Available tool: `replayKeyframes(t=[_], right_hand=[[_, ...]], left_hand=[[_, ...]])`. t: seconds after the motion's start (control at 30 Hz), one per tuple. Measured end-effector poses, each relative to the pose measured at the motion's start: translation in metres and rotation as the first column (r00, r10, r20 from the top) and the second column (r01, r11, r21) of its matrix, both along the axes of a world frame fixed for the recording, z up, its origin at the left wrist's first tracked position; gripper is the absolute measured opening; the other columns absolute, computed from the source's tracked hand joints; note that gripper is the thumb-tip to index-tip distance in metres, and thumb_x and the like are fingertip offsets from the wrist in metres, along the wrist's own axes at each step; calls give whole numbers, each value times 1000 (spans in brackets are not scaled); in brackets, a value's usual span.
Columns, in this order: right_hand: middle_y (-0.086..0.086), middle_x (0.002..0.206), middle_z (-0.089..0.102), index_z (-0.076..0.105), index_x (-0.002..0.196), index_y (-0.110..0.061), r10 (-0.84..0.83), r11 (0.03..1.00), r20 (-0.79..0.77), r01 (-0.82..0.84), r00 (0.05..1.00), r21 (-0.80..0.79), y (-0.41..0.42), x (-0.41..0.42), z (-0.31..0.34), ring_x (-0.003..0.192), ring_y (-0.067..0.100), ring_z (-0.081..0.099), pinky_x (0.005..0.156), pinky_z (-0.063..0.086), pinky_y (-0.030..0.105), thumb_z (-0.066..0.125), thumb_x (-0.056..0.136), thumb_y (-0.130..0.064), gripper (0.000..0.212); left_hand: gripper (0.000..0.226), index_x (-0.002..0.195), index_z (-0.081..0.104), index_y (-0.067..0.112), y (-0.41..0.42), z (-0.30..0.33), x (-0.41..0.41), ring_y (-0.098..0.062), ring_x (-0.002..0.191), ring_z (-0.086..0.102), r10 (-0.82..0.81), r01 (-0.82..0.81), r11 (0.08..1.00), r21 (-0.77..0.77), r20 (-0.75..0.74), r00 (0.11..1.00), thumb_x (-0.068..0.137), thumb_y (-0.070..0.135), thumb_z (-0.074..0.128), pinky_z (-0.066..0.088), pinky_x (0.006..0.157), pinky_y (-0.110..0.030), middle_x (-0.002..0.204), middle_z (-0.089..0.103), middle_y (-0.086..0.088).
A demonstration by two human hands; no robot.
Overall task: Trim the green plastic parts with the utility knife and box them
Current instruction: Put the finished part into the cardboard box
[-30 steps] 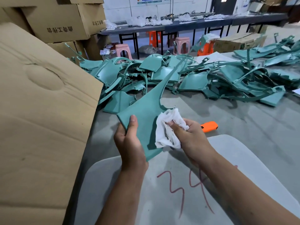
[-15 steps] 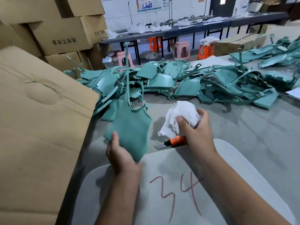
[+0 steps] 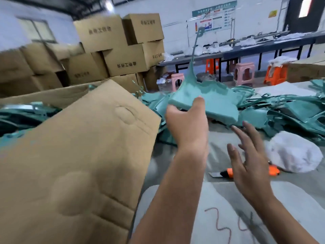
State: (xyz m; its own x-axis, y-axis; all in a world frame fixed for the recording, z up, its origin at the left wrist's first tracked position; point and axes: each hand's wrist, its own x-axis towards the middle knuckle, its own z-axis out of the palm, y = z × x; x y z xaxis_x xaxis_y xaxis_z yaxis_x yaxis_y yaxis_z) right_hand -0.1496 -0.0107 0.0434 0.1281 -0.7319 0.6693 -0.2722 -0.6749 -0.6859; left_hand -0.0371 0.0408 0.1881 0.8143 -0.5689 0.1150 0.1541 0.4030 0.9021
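The left hand [image 3: 187,124] pinches the green part [image 3: 207,99] by its near edge, raised over the bench [image 3: 290,182], likely bound for the open box [image 3: 44,97] past the upright cardboard flap [image 3: 79,147], while the right hand [image 3: 249,155], fingers spread and empty, hovers above the utility knife [image 3: 228,172].

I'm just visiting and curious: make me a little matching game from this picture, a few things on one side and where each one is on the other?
Things:
1. green plastic part
2. white cloth
3. utility knife
4. right hand

Places or states:
A. lying crumpled on the table
B. open, fingers spread, holding nothing
C. lifted, gripped by the left hand
D. on the table, partly hidden behind the right hand

Pairs: 1-C, 2-A, 3-D, 4-B
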Motion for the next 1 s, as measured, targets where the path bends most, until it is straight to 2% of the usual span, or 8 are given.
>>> replayKeyframes(t=[0.13, 0.23, 0.33, 0.53, 0.67, 0.8, 0.87, 1.0], right_hand=[[-13, 157, 42, 55, 146, -25, 352, 936, 105, -347, 930, -61, 32, 56, 53, 141, 9, 46, 95, 50, 13, 48, 106, -41, 43], [-20, 148, 47, 55, 144, -33, 540, 841, 105, -530, 835, -113, 61, 110, 98, 131, 8, 54, 88, 57, 22, 46, 103, -49, 45], [-14, 140, 53, 58, 141, -27, 650, 759, 90, -640, 754, -120, 89, 158, 137, 125, 6, 56, 85, 59, 29, 51, 102, -43, 42], [-7, 142, 59, 58, 143, -20, 643, 735, -168, -664, 747, -137, 134, 223, 193, 133, 8, 49, 111, 39, 25, 47, 108, -40, 41], [-1, 140, 63, 64, 137, -17, 601, 740, -325, -662, 731, -119, 145, 248, 212, 133, 16, 50, 112, 35, 31, 47, 108, -41, 41], [-1, 109, 72, 72, 98, -21, 515, 742, -517, -658, 684, -132, 141, 260, 213, 111, 24, 59, 101, 44, 44, 46, 108, -41, 35], [-5, 77, 59, 51, 66, -26, 520, 742, -503, -657, 690, -133, 140, 261, 209, 87, 26, 55, 88, 47, 50, 45, 109, -40, 45], [-11, 63, 44, 34, 60, -35, 570, 713, -411, -677, 711, -183, 138, 263, 203, 77, 22, 47, 80, 44, 50, 48, 109, -35, 51]], left_hand=[[26, 95, 65, 19, 61, 68, 41, -20, 82, 75, 100, -90, 994, -62, 192, 976, 71, 17, 74, 63, 77, -48, 88, 76, 0], [21, 95, 64, 6, 118, 104, 83, -31, 87, 76, 239, -223, 967, -124, 136, 961, 77, 6, 75, 62, 81, -54, 94, 76, -16], [13, 103, 62, 1, 172, 131, 130, -19, 64, 74, 326, -315, 936, -155, 52, 944, 90, -2, 67, 60, 54, -34, 88, 73, -14], [35, 137, 53, 9, 236, 143, 211, -27, 98, 71, 412, -417, 909, 3, -159, 897, 103, 16, 60, 62, 55, -40, 126, 67, -13], [36, 129, 54, 14, 239, 131, 224, -41, 111, 56, 466, -372, 874, 311, -324, 823, 95, 19, 64, 52, 93, -60, 127, 55, -14], [22, 105, 49, 5, 232, 134, 218, -40, 115, 53, 493, -358, 823, 441, -239, 837, 91, 15, 63, 49, 100, -52, 126, 51, -17], [7, 92, 50, 6, 229, 137, 219, -32, 117, 58, 497, -403, 827, 393, -174, 850, 92, 10, 56, 51, 102, -46, 126, 56, -11], [31, 118, 62, 16, 224, 141, 207, -26, 108, 56, 588, -566, 771, 291, 13, 808, 88, 14, 56, 54, 88, -41, 129, 52, -6]])
